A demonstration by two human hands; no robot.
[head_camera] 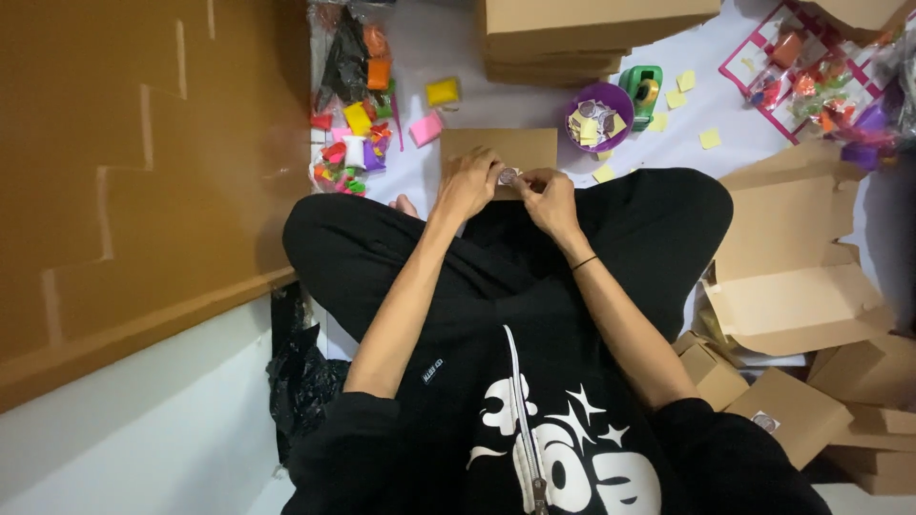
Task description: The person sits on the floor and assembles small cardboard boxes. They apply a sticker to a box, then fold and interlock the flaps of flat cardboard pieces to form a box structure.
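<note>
Presently we note coloured toys (351, 143) at left; our left hand (468, 183) and right hand (549, 197) pinch one small round sticker (508, 176) between fingertips, over a flat brown box (501, 149) before our crossed legs; purple bowl (597, 116) beyond, green tape dispenser (641, 91) rightward.

I sit on a white floor (448, 43) under dim, even light. At my left rises a big brown cardboard wall (134, 162) with pale tape strips, a white wall (143, 448) showing below it.
</note>
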